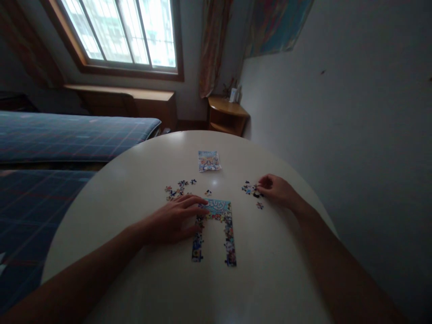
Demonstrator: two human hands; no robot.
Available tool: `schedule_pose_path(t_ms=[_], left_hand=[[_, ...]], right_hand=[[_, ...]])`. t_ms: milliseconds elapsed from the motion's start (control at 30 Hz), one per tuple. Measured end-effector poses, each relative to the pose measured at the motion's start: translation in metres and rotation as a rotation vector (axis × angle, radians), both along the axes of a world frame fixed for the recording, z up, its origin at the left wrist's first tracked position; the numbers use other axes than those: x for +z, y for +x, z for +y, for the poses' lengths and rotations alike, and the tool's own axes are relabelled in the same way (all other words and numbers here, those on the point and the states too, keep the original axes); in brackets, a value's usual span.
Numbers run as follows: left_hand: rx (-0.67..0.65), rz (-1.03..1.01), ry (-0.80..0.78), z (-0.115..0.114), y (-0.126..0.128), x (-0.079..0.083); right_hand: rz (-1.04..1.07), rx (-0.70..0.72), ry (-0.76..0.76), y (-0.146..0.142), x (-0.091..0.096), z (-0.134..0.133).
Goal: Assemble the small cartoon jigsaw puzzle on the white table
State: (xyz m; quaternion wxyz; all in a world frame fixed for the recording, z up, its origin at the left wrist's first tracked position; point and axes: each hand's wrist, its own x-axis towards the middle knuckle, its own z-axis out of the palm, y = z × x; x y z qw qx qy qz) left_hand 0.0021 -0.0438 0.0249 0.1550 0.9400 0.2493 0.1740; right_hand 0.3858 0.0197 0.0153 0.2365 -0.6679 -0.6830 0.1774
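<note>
**Right hand [275, 191] out at the side, left hand [175, 218] on the multicoloured, flat, three-sided jigsaw frame [230, 238]**

The right grip is curled, thumb and fingertips drawn close together; from here I can't tell whether a piece is pinched between them. It sits at the right edge of a small heap of dark, mixed-colour jigsaw pieces [249, 189], with one loose piece [259, 205] just beside it, on the near side. From that grip the frame lies to the left and somewhat closer to the person. Its two long legs run toward the person, its turquoise lettered bar is at the far end, and its gap opens at the near end. The left hand is the nearer one: its fingers are spread, resting over the frame's far left corner. Beyond that hand lies another scatter of pieces [173, 192], and farther out a crinkled, printed picture sheet [208, 162] lies on the round white worktop [270, 270].
</note>
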Motion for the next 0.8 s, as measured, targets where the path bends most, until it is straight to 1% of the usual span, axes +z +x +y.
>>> schedule_pose_path(t_ms=[100,267,467,667,800], left_hand=[[0.006,-0.002,0.002,0.000,0.001,-0.001],[0.009,0.000,0.012,0.000,0.004,-0.005],[0.010,0.017,0.029,0.000,0.008,-0.008],[0.010,0.001,0.040,0.002,0.016,-0.009],[0.002,-0.011,0.052,0.005,0.020,-0.011]], right_hand=[[0.050,0.021,0.000,0.001,-0.001,0.000],[-0.001,0.047,-0.086,0.000,0.002,-0.003],[-0.091,-0.012,0.022,-0.002,0.003,-0.007],[-0.146,0.023,0.036,-0.006,0.003,-0.010],[-0.134,0.058,0.047,-0.010,0.006,-0.014]])
